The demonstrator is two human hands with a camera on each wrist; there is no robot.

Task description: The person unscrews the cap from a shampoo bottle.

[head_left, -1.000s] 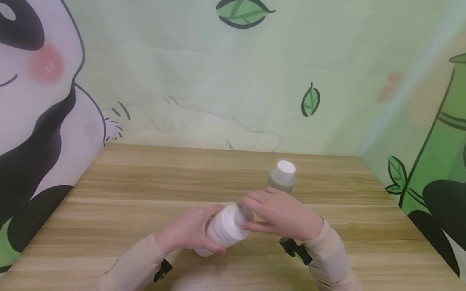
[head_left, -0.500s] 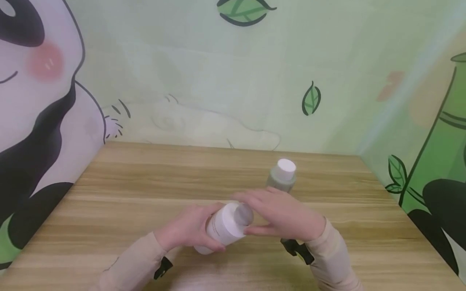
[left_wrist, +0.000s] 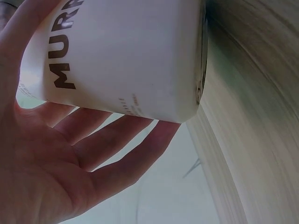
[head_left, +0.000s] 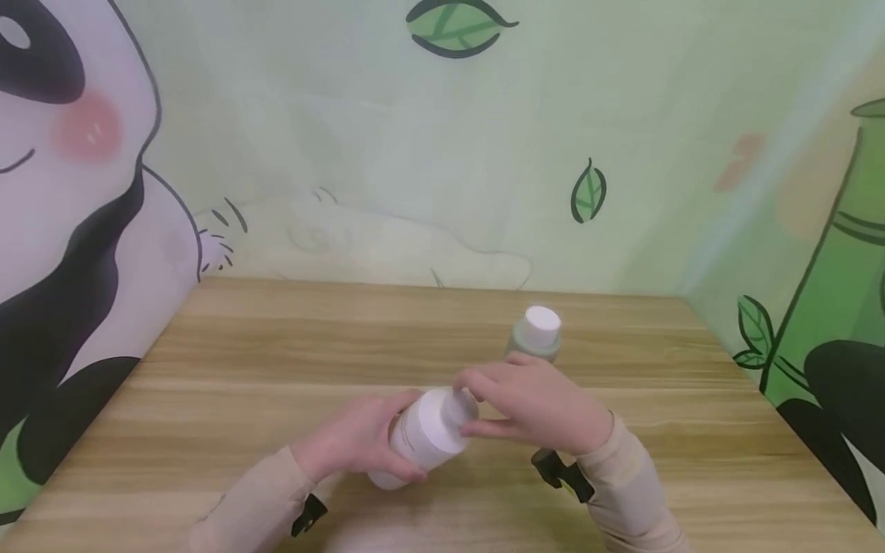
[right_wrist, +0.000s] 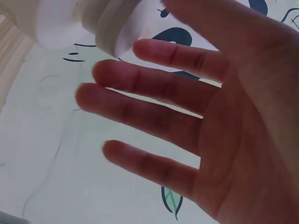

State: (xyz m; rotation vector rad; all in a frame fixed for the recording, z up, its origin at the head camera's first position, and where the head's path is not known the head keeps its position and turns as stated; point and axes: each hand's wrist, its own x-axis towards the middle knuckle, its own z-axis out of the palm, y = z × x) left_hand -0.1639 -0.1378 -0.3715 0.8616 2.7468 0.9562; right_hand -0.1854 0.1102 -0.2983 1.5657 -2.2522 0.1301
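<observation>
In the head view, a white bottle (head_left: 425, 430) is held tilted over the table, its top toward the right hand. My left hand (head_left: 356, 436) grips its body. The left wrist view shows dark capital letters on the bottle (left_wrist: 121, 51) and the fingers curled along its side. In the head view, my right hand (head_left: 535, 403) pinches at the edge of the greyish-white cap (head_left: 456, 412) between thumb and bent forefinger. In the right wrist view, the other fingers of the right hand (right_wrist: 187, 107) stretch out past the cap (right_wrist: 117, 28).
Behind the right hand stands a second, grey-green bottle with a white cap (head_left: 542, 326), its lower part hidden by that hand. The wood-grain table (head_left: 276, 338) ends at a green printed backdrop (head_left: 346, 153) with a panda and leaves.
Half a second ago the right fingers were spread off the cap's upper edge; now they are bent in at it again. The left hand and the bottle have hardly moved.
</observation>
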